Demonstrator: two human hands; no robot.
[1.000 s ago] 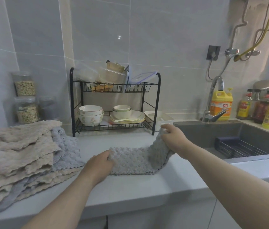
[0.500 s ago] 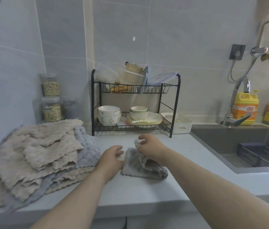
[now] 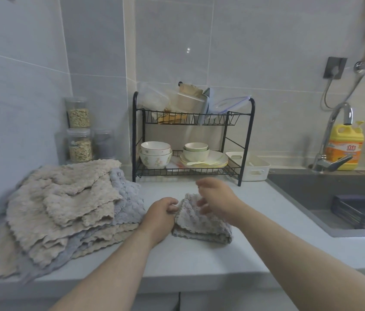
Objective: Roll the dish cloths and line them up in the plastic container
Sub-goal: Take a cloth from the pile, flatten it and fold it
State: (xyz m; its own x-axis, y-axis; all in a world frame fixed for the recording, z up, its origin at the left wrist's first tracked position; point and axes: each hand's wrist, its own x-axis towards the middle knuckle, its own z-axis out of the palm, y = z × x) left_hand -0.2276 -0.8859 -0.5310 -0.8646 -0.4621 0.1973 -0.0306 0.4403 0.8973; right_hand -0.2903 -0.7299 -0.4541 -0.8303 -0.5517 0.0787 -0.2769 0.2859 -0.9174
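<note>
The folded grey scalloped dish cloth [image 3: 199,223] lay on the pale desk [image 3: 199,261] between my hands, its long axis left-right; my left hand [image 3: 162,215] pinched its left edge, my right hand [image 3: 216,199] hovered loosely open above

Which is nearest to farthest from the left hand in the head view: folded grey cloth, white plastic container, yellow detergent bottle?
From the left hand:
1. Folded grey cloth, touching it, just to its right on the counter.
2. White plastic container, farther back and right, beside the dish rack.
3. Yellow detergent bottle, far right, behind the sink by the tap.
</note>
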